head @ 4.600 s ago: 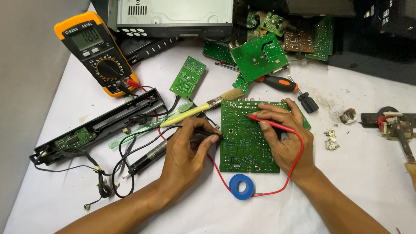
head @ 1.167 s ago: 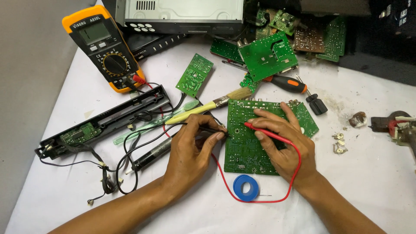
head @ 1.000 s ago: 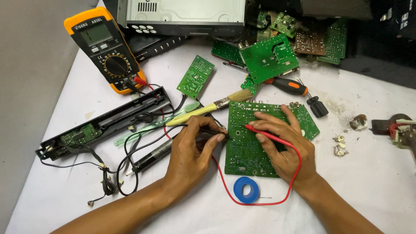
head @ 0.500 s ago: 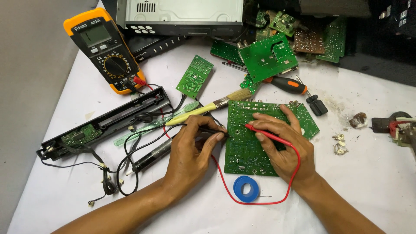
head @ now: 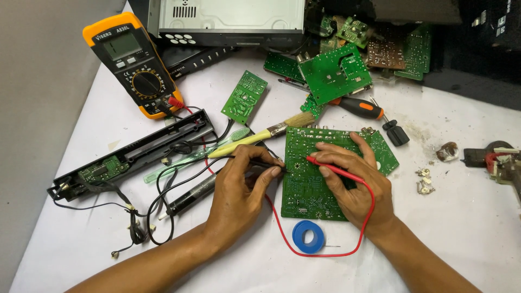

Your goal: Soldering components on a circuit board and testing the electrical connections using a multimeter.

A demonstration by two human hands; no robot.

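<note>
A large green circuit board [head: 306,187] lies on the white table in front of me. My left hand [head: 239,187] grips a black test probe [head: 268,164], its tip at the board's left edge. My right hand [head: 353,182] rests on the board and pinches a red test probe [head: 328,167], tip touching the board's upper middle. The red lead [head: 364,228] loops round my right wrist. Black and red leads run up to an orange multimeter [head: 130,62] at the far left.
A blue tape roll [head: 308,237] lies below the board. A yellow-handled brush [head: 260,135], a small green board [head: 244,96], a long black panel [head: 130,154], an orange screwdriver [head: 361,107] and several boards [head: 339,73] lie around. A grey metal case [head: 228,19] stands behind.
Both hands stay on the board with the probes. The red probe's tip has shifted slightly on the board; the view has moved a little.
</note>
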